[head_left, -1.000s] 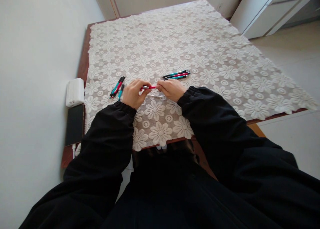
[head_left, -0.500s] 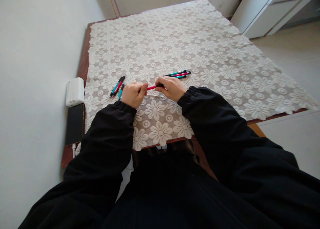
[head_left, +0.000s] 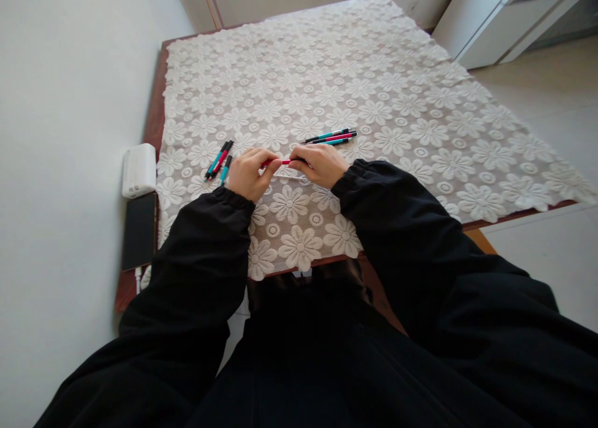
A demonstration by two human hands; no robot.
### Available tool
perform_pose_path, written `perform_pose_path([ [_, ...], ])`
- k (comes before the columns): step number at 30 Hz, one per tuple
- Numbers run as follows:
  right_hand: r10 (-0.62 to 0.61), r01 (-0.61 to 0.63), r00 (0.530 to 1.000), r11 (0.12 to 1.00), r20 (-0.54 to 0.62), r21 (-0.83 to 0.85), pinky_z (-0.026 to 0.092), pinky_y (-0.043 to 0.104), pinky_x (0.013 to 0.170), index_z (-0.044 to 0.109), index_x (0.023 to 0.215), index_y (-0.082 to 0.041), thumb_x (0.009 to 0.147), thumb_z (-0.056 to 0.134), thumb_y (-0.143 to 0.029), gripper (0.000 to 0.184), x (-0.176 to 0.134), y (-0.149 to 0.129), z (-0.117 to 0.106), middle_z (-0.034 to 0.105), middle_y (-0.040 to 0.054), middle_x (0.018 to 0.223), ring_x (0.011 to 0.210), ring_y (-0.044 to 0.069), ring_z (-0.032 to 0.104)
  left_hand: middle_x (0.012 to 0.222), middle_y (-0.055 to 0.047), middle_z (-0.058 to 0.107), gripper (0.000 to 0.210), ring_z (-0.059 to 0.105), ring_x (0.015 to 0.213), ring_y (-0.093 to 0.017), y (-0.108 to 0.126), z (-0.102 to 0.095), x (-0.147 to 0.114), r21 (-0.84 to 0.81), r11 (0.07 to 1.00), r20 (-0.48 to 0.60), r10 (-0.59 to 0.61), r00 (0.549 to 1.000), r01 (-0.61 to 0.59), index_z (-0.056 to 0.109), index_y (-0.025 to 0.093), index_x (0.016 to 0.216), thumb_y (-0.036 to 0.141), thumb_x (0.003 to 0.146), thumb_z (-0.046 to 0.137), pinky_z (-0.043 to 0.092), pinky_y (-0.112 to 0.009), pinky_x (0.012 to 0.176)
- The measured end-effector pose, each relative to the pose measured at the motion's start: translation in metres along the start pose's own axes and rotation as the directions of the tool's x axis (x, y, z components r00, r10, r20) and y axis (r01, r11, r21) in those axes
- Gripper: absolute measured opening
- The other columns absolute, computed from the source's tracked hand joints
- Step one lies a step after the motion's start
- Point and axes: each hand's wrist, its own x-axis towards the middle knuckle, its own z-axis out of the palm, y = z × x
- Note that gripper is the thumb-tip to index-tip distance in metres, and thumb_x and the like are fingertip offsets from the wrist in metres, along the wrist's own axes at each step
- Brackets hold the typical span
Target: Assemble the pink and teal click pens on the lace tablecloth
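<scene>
Between my two hands a red pen with black ends (head_left: 286,162) is held level, just above the tablecloth. My left hand (head_left: 252,171) is closed on its left part with thumb and fingers, which hide that end. On the black right end, my right hand (head_left: 321,164) pinches it. A thin white stick-like piece (head_left: 287,177) lies below the pen, partly hidden by the hands. Beside my left hand lie teal and red pens (head_left: 219,160), one teal pen (head_left: 226,170) close to the knuckles. Beyond my right hand rests a group of teal and red pens (head_left: 332,136).
A lace tablecloth with flowers (head_left: 299,244) covers the wooden table (head_left: 156,113). At the left edge stand a white block-shaped device (head_left: 139,171) and a black phone-like slab (head_left: 139,232) with a white cable (head_left: 137,280). A wall runs along the left; a white cabinet (head_left: 490,23) stands at back right.
My left hand's grip has shifted: its thumb now points rightward along the pen, closer to my right hand, and less red shows between them. My right hand stays nearly in place.
</scene>
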Motion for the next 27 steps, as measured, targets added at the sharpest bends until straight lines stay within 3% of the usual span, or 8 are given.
perform_pose_path([
  [9,-0.035,0.035,0.999,0.999,0.012,0.002,0.036,0.033,0.082,0.070,0.106,-0.019,0.103,0.052,-0.036,0.025,0.0002,-0.0011,0.0000,0.071,0.0078,0.101,0.090,0.020,0.056,0.069,-0.007,0.065,0.055,0.062,0.072,-0.022,-0.0019,0.0009,0.0009,0.023,0.999,0.085,-0.048,0.995,0.046,0.067,0.022,0.071,0.049,0.109,0.037,0.045,-0.036,0.069],
  [16,0.036,-0.037,0.999,0.999,-0.030,-0.034,0.034,0.033,0.079,0.071,0.103,-0.018,0.104,0.051,-0.039,0.030,-0.0004,-0.0003,-0.0001,0.071,0.0079,0.096,0.087,0.021,0.057,0.091,-0.006,0.075,0.034,0.064,0.077,-0.019,-0.0024,0.0030,-0.0009,-0.059,0.998,0.082,-0.021,0.996,0.026,0.071,0.021,0.112,0.052,0.100,0.060,0.048,-0.032,0.072],
  [20,0.019,-0.019,1.000,0.999,-0.003,-0.041,0.035,0.033,0.080,0.071,0.102,-0.017,0.106,0.047,-0.039,0.033,0.0010,-0.0008,0.0002,0.071,0.0086,0.096,0.088,0.021,0.058,0.091,-0.007,0.075,0.029,0.064,0.079,-0.021,-0.0003,0.0009,0.0000,0.021,0.999,0.077,-0.027,0.997,0.026,0.074,0.022,0.097,0.044,0.101,0.057,0.048,-0.035,0.074],
  [27,-0.031,0.032,0.999,0.999,-0.021,0.029,0.037,0.033,0.084,0.070,0.104,-0.018,0.103,0.052,-0.034,0.024,0.0007,-0.0008,0.0002,0.072,0.0085,0.102,0.093,0.021,0.058,0.070,-0.007,0.062,0.035,0.060,0.077,-0.024,0.0023,-0.0022,0.0011,0.073,0.997,0.117,-0.003,0.993,-0.005,0.065,0.023,0.071,0.037,0.101,0.052,0.043,-0.037,0.068],
])
